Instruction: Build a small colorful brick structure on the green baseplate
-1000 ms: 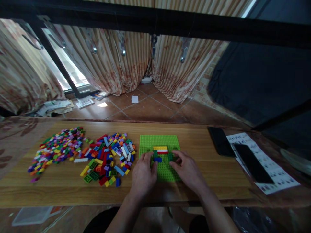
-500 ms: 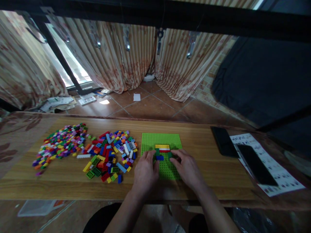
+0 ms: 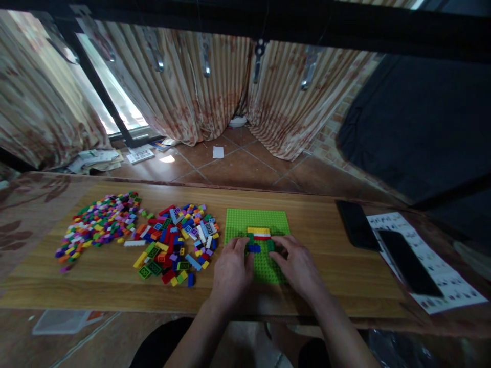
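On the light green baseplate [image 3: 238, 220] stands a small build of bricks. Its back row is a yellow brick [image 3: 258, 230], with a white and red strip [image 3: 262, 236] in front. A dark green brick [image 3: 250, 238] forms the left side, and a blue brick [image 3: 254, 249] sits nearer to me. My left hand [image 3: 232, 267] is closed at the left of the build, fingertips against its edge; anything in its pinch is hidden. The thumb and fingers of my right hand [image 3: 298, 264] pinch another dark green brick [image 3: 270, 245] at the right side.
Left of the baseplate lies a pile of larger mixed bricks [image 3: 169, 245], and farther left a heap of small bricks [image 3: 102, 220]. Two dark phones [image 3: 356, 225] and a printed sheet [image 3: 452, 278] occupy the right end of the wooden table [image 3: 314, 214].
The whole view has shifted slightly. Both hands keep nearly the same places at the build, and a little more of the right dark green brick shows between the fingers.
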`<state>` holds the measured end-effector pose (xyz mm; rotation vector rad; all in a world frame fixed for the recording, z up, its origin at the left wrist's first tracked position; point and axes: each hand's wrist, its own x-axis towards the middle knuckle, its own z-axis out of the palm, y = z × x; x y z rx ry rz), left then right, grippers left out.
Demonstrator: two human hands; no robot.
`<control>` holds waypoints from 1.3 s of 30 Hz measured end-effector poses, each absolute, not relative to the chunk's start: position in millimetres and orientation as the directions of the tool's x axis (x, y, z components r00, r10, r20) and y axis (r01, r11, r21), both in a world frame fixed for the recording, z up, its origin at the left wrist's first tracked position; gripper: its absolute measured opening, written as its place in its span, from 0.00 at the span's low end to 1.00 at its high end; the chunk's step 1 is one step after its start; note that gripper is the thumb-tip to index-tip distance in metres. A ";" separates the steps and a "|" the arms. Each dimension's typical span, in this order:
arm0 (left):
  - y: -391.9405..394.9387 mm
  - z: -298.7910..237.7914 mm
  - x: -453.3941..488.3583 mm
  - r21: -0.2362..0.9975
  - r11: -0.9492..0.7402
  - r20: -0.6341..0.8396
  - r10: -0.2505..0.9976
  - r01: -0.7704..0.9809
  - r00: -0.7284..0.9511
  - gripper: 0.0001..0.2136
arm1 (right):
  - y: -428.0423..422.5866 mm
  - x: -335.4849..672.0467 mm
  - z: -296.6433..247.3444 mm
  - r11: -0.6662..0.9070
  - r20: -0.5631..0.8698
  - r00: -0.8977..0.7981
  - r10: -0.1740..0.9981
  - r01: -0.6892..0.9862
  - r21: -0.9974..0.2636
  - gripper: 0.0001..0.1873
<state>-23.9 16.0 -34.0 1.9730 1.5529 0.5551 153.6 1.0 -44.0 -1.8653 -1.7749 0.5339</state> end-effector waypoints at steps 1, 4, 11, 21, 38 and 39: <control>16.0 -34.4 -24.0 0.655 -0.173 -0.018 0.970 0.735 0.244 0.16 | 1.0 154.0 -44.0 -0.021 0.064 0.077 0.995 0.787 -0.616 0.15; 16.2 -35.4 -24.6 0.658 -0.178 -0.015 0.968 0.732 0.249 0.16 | 1.2 154.8 -45.0 -0.028 0.054 0.085 0.995 0.751 -0.660 0.16; 14.1 -37.0 -22.8 0.639 -0.195 -0.014 0.964 0.744 0.265 0.18 | 1.1 152.3 -48.1 -0.021 0.074 0.090 0.993 0.764 -0.645 0.17; 11.3 -40.4 -15.6 0.512 -0.400 0.149 0.913 0.760 0.380 0.19 | 3.5 161.4 -43.0 -0.151 0.040 0.257 0.966 0.679 -0.718 0.16; 0.7 -47.4 1.4 0.242 -0.442 0.177 0.895 0.864 0.408 0.23 | 18.9 152.3 -39.5 -0.311 -0.048 0.364 0.930 0.714 -0.627 0.11; 0.1 -47.4 1.7 0.235 -0.441 0.173 0.896 0.866 0.409 0.23 | 19.5 152.5 -39.6 -0.317 -0.053 0.367 0.929 0.711 -0.627 0.11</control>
